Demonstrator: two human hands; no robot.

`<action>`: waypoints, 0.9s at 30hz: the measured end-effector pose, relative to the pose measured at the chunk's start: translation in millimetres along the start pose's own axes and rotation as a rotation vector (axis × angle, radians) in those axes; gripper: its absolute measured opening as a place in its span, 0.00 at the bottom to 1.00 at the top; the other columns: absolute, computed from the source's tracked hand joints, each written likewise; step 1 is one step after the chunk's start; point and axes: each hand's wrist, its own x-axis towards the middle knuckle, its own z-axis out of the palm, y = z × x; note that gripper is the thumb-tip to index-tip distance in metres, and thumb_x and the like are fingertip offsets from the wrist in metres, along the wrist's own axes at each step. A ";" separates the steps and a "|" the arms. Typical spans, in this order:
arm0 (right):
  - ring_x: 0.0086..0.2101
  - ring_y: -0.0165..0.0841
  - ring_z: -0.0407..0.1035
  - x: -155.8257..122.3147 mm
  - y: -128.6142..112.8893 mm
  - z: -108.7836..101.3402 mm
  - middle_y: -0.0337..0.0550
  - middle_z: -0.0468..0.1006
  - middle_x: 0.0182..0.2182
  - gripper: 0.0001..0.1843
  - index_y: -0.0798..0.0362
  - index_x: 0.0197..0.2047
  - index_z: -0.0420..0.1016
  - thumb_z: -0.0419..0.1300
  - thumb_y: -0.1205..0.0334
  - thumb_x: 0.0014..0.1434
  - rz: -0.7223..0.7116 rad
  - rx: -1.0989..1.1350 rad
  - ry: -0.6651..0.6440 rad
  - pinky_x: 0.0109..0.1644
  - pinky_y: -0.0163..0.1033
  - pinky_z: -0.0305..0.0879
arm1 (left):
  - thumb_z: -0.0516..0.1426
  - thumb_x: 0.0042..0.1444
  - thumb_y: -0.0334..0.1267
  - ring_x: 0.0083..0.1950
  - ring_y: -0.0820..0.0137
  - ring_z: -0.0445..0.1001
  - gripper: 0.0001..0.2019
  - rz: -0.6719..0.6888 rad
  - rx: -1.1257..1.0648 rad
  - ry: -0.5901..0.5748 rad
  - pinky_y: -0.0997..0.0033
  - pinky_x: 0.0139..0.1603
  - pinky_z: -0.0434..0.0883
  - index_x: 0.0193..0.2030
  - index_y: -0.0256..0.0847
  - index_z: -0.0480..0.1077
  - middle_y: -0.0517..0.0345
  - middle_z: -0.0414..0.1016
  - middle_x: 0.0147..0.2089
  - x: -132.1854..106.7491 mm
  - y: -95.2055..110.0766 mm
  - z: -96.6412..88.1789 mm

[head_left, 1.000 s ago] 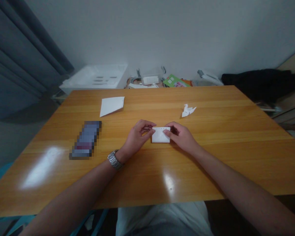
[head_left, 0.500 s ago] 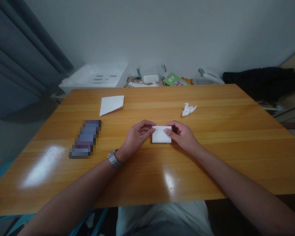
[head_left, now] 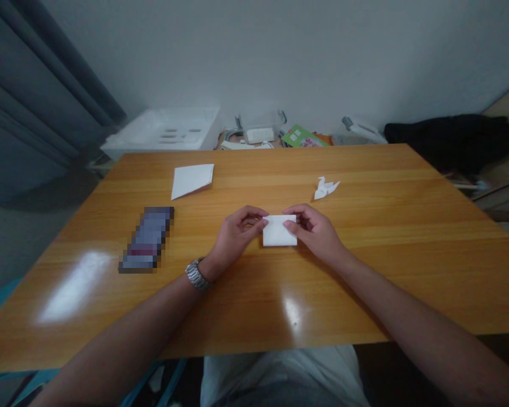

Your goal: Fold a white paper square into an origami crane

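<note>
A small folded white paper (head_left: 279, 233) lies on the wooden table (head_left: 254, 282) in front of me. My left hand (head_left: 235, 234), with a metal watch at the wrist, pinches the paper's upper left corner with curled fingers. My right hand (head_left: 316, 232) pinches its upper right edge between thumb and fingers. Both hands rest on the tabletop on either side of the paper.
A folded white sheet (head_left: 192, 180) lies far left on the table. A small white paper bird (head_left: 324, 188) sits far right. A blurred dark flat object (head_left: 146, 239) lies to the left. Behind the table are a white box (head_left: 165, 133), clutter and dark cloth (head_left: 449, 138).
The paper's top edge has been pressed down a little flatter. Both hands stay pinched on it, nearly in place.
</note>
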 end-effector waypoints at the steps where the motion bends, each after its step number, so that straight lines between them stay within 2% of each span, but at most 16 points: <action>1: 0.39 0.35 0.74 -0.2 -0.6 -0.1 0.43 0.80 0.39 0.13 0.50 0.47 0.77 0.66 0.53 0.62 -0.002 -0.006 0.006 0.43 0.41 0.71 | 0.65 0.59 0.43 0.41 0.70 0.80 0.12 0.002 0.001 0.005 0.72 0.41 0.78 0.45 0.38 0.75 0.53 0.81 0.43 -0.1 0.6 0.0; 8: 0.33 0.34 0.71 -1.4 -5.7 -1.2 0.40 0.78 0.33 0.12 0.49 0.45 0.79 0.66 0.53 0.61 -0.012 -0.072 0.044 0.38 0.40 0.69 | 0.65 0.59 0.43 0.41 0.69 0.80 0.12 0.002 0.011 0.016 0.72 0.40 0.78 0.45 0.38 0.76 0.52 0.81 0.43 -1.1 2.6 0.3; 27: 0.34 0.34 0.72 -1.5 -3.3 0.1 0.41 0.78 0.34 0.13 0.49 0.45 0.79 0.67 0.51 0.61 -0.004 -0.063 0.056 0.38 0.40 0.70 | 0.65 0.59 0.41 0.41 0.70 0.79 0.12 -0.016 -0.032 0.049 0.71 0.42 0.80 0.46 0.38 0.74 0.52 0.79 0.43 -1.5 4.2 3.1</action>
